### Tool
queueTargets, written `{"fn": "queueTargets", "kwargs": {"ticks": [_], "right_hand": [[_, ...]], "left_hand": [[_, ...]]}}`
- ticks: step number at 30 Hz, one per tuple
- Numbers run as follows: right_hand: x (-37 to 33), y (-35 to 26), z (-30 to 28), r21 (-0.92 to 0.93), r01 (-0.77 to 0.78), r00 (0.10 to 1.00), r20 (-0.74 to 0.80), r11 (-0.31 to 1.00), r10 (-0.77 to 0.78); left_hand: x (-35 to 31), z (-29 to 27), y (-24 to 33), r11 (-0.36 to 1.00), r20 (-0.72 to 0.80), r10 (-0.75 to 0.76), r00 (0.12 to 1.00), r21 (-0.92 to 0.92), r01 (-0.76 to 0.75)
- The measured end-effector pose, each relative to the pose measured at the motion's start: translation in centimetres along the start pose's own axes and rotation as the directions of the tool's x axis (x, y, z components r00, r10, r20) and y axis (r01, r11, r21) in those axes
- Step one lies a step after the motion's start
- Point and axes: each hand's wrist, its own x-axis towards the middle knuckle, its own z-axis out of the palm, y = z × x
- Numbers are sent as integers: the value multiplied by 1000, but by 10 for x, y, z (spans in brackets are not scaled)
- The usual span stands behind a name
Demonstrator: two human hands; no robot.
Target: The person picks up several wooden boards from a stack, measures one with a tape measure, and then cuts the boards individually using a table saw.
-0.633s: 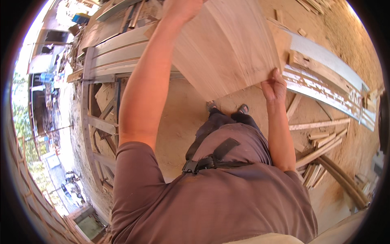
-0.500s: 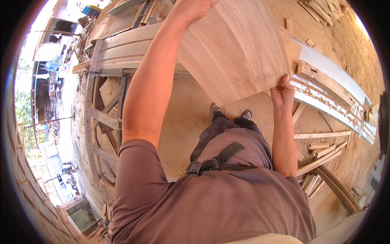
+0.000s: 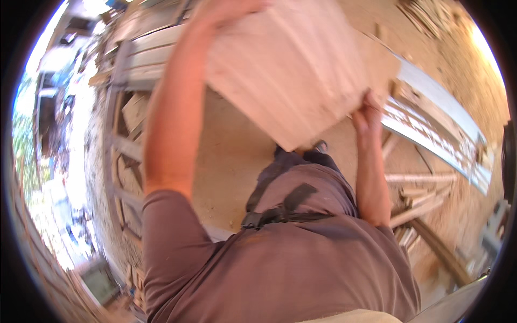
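A broad, flat wooden panel [image 3: 291,70] with streaked light-brown grain is held up in front of me, tilted, with one corner pointing down toward my feet. My left hand [image 3: 237,9] grips its far left edge; the fingers are blurred and partly cut off by the top of the picture. At the near right corner, my right hand [image 3: 369,112] has its thumb and fingers closed on the panel's edge. Behind that hand, part of another light wooden board [image 3: 389,69] shows at the workbench's near end.
On the right a long workbench [image 3: 444,102] carries a thick timber block [image 3: 425,110]. Wood offcuts [image 3: 423,202] lie on the ground below it. To the left stands a wooden frame [image 3: 116,113] with long planks [image 3: 148,56]. More strips [image 3: 425,16] are piled at the far right.
The panel has shifted left and a little toward me, its lower corner now over my feet. Both hands moved left with it, still gripping. The picture is more blurred.
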Motion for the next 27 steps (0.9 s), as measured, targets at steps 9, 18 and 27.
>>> {"fn": "queueTargets", "kwargs": {"ticks": [9, 18, 27], "right_hand": [[-39, -4, 67, 272, -123, 991, 78, 954, 105], [-47, -26, 95, 174, -64, 961, 278, 983, 13], [-48, -55, 120, 36, 119, 946, 299, 992, -125]], "left_hand": [[-39, -37, -41, 958, -311, -252, 916, -213, 192], [-36, -34, -65, 920, -365, -287, 886, -362, 149], [-21, -18, -72, 926, -390, -206, 897, -373, 50]]}}
